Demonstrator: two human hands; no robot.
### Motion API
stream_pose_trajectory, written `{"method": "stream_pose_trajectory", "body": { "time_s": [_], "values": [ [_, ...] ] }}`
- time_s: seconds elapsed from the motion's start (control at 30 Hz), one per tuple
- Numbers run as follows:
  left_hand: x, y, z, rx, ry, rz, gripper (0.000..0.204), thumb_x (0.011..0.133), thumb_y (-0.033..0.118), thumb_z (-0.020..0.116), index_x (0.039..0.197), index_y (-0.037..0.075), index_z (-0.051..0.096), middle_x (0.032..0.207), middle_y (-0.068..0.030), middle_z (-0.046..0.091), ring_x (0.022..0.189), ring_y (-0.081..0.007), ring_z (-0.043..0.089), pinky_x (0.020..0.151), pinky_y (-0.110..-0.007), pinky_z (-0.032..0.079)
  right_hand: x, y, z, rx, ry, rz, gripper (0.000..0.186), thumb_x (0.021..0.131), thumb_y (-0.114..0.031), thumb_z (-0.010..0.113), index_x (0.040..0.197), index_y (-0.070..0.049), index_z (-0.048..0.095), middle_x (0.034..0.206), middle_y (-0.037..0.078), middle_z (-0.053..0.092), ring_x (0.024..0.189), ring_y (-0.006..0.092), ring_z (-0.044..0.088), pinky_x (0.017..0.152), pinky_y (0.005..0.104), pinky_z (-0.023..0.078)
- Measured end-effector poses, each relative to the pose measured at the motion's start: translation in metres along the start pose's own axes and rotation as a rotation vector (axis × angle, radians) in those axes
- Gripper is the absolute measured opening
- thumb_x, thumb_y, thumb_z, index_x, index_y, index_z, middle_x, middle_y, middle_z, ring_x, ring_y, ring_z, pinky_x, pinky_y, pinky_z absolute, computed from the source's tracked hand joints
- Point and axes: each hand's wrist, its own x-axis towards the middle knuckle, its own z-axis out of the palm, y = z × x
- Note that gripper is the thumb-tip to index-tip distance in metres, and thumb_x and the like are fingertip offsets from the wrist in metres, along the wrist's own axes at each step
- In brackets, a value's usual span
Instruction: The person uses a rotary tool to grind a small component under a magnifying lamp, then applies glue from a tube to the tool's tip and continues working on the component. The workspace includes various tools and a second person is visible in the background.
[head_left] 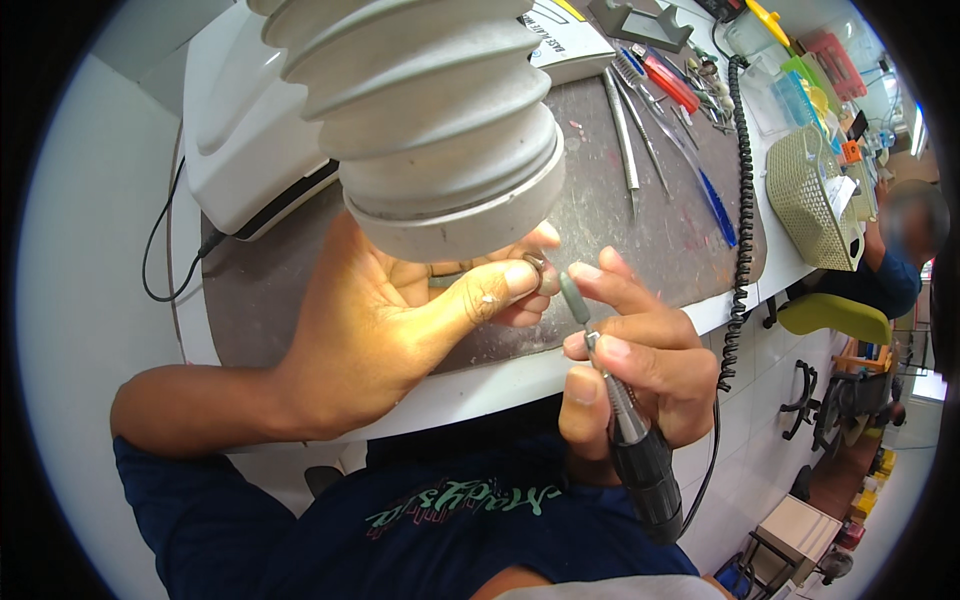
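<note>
My left hand (390, 320) is closed, pinching a small, curved, shiny metal piece (535, 264) between thumb and fingers. Most of that piece is hidden, and I cannot make out its exact kind. In my right hand (655, 350) is a black and silver rotary handpiece (645, 480), held like a pen. Its greenish-grey grinding stone (574, 299) points up toward the metal piece, with a narrow gap between them. Just above my left hand hangs the white rim of a ribbed suction hose (440, 120), covering some of the fingers.
On the bench mat (660, 240) lie metal hand tools (620, 140) and a blue-ended brush (715, 205). A coiled black cable (743, 200) runs down the bench's right side, near a woven basket (810, 195). At left stands a white machine (245, 120). Another person (890, 250) sits far right.
</note>
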Motion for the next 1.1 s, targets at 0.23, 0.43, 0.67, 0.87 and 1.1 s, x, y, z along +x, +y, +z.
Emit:
{"method": "stream_pose_trajectory", "body": {
  "time_s": [0.23, 0.43, 0.67, 0.87, 1.1],
  "values": [
    [-0.003, -0.004, 0.001, 0.014, 0.037, 0.017, 0.015, 0.098, 0.006, 0.055, 0.11, -0.002, 0.059, 0.102, -0.0106, 0.064, 0.097, -0.0188, 0.065, 0.081, -0.029, 0.058, 0.003, -0.002, 0.001, -0.042, -0.034, -0.027, 0.029, 0.075, -0.004, 0.078, 0.098, -0.005, 0.059, 0.082, 0.01, 0.068, 0.099, 0.0369, 0.07, 0.095, 0.0526, 0.052],
    [-0.001, -0.004, 0.001, -0.023, 0.022, 0.014, 0.012, 0.096, 0.003, 0.057, 0.107, -0.001, 0.057, 0.105, -0.0117, 0.063, 0.1, -0.0189, 0.064, 0.082, -0.031, 0.058, 0.001, -0.001, 0.006, -0.054, 0.054, 0.011, 0.027, 0.074, -0.002, 0.077, 0.095, -0.005, 0.059, 0.081, 0.011, 0.068, 0.099, 0.0361, 0.07, 0.093, 0.052, 0.054],
    [0.001, -0.007, -0.004, 0.04, -0.034, 0.076, 0.014, 0.09, -0.003, 0.062, 0.103, 0.0, 0.057, 0.106, -0.0131, 0.062, 0.101, -0.018, 0.062, 0.087, -0.031, 0.055, 0.002, -0.001, 0.01, -0.054, 0.087, 0.041, 0.025, 0.073, 0.0, 0.076, 0.092, -0.003, 0.061, 0.079, 0.013, 0.069, 0.095, 0.0359, 0.071, 0.09, 0.051, 0.056],
    [0.0, -0.012, -0.004, 0.048, -0.032, 0.148, 0.015, 0.089, -0.005, 0.062, 0.103, -0.002, 0.057, 0.105, -0.0141, 0.062, 0.099, -0.0181, 0.062, 0.086, -0.031, 0.054, 0.002, 0.0, 0.01, -0.015, 0.056, 0.0, 0.025, 0.073, 0.001, 0.076, 0.093, -0.002, 0.062, 0.078, 0.012, 0.069, 0.095, 0.0361, 0.071, 0.091, 0.051, 0.055],
    [0.0, -0.004, -0.002, -0.007, -0.017, 0.033, 0.013, 0.092, -0.002, 0.06, 0.105, 0.0, 0.056, 0.104, -0.013, 0.062, 0.096, -0.0179, 0.062, 0.085, -0.031, 0.053, 0.005, -0.005, 0.004, -0.071, -0.013, 0.014, 0.027, 0.074, -0.002, 0.078, 0.096, -0.008, 0.063, 0.08, 0.008, 0.068, 0.097, 0.0355, 0.07, 0.094, 0.0509, 0.053]
  ]
}}
